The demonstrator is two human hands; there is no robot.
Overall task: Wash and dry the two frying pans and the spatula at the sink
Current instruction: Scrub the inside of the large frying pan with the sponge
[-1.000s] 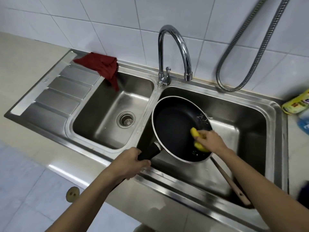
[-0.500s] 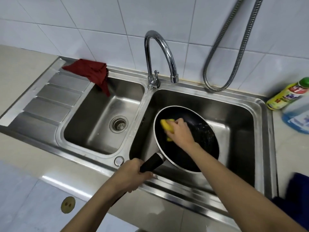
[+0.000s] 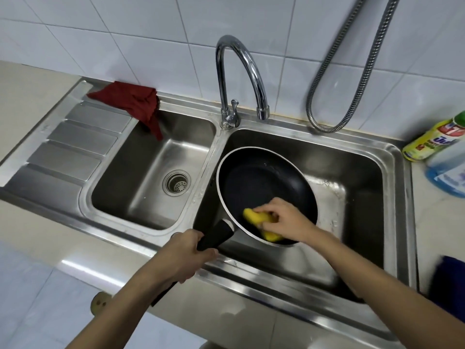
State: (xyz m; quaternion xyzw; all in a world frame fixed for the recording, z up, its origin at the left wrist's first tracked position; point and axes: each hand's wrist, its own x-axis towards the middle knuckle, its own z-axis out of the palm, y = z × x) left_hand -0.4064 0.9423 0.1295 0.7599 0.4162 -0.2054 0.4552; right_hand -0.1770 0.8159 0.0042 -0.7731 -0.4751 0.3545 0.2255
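Black non-stick frying pan (image 3: 261,187) with a pale rim sits tilted over the right basin of the stainless steel double sink (image 3: 392,157), its black handle gripped in the left hand (image 3: 186,253). The right hand (image 3: 284,220) pinches a yellow sponge (image 3: 256,217) against the pan's near inner edge. A dark red cloth (image 3: 130,102) drapes over the left basin's back corner, under the chrome gooseneck tap (image 3: 241,71).

Lighting is bright, even and diffuse. Glare strips show on the faucet (image 3: 241,71) and the near sink rim (image 3: 251,280). Shadows are soft. Wide-angle distortion bends the edges. Motion blur smears the right-side bottles (image 3: 437,147).
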